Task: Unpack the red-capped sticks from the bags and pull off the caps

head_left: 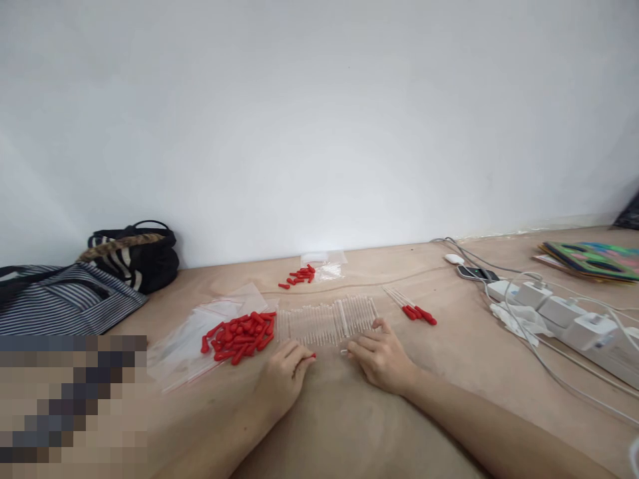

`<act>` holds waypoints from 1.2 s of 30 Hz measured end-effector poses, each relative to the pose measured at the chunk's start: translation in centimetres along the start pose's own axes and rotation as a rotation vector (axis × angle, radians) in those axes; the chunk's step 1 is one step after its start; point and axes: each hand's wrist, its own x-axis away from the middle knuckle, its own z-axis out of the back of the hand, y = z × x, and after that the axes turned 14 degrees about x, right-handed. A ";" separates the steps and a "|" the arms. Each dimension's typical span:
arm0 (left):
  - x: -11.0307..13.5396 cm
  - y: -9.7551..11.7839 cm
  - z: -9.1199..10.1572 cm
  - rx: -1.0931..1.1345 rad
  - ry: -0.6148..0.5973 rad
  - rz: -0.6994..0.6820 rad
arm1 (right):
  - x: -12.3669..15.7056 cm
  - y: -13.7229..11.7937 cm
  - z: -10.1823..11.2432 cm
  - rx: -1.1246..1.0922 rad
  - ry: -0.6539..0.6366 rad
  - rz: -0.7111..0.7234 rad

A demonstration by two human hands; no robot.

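My left hand (288, 372) is closed, with the end of a red rubber bulb showing between thumb and fingers. My right hand (382, 358) pinches a thin clear dropper tube, one end of which sticks out to the left. Just beyond both hands lies a row of clear dropper tubes (309, 324), side by side. A heap of red rubber bulbs (239, 336) rests on clear plastic bags (187, 339) left of the row. To the right lie several droppers (412, 311), each a tube with a red bulb on one end.
Near the wall are a few more red bulbs (302, 273) and a small clear bag (329, 269). A striped bag (74, 303) and a black bag (154, 259) sit at the left. A power strip (616, 362) with white chargers, cables and a phone (476, 273) occupies the right.
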 end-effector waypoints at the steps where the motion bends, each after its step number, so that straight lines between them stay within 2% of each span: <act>1: 0.0 -0.2 0.2 0.005 0.008 -0.003 | 0.2 0.3 0.0 -0.015 -0.003 -0.041; 4: 0.0 -0.5 0.7 0.022 0.018 -0.012 | 0.5 1.8 -0.3 -0.034 -0.042 -0.201; 7: -0.2 -0.9 1.3 0.001 0.076 -0.004 | 0.4 4.0 -0.8 -0.028 -0.135 -0.469; 10: -0.5 -2.3 2.9 -0.083 0.143 0.048 | 0.3 6.2 -1.1 -0.020 -0.354 -0.744; 12: -0.7 -3.7 4.4 -0.167 0.169 0.125 | 0.2 7.2 -1.4 -0.005 -0.479 -0.841; 18: -0.7 -6.7 8.5 -0.392 0.173 0.463 | -0.4 8.1 -2.6 -0.012 -0.589 -0.890; 24: -0.4 -6.9 9.5 -0.460 0.119 0.528 | -1.0 8.2 -3.1 -0.045 -0.597 -0.897; 31: -0.2 -7.1 10.4 -0.449 0.113 0.661 | -0.5 8.5 -2.3 -0.052 -0.556 -0.914; 33: -0.3 -7.0 10.7 -0.450 0.159 0.651 | -0.4 8.7 -1.8 -0.028 -0.529 -0.929; 36: -0.6 -6.0 10.1 -0.519 0.346 0.433 | -0.1 9.3 -0.7 0.027 -0.485 -0.957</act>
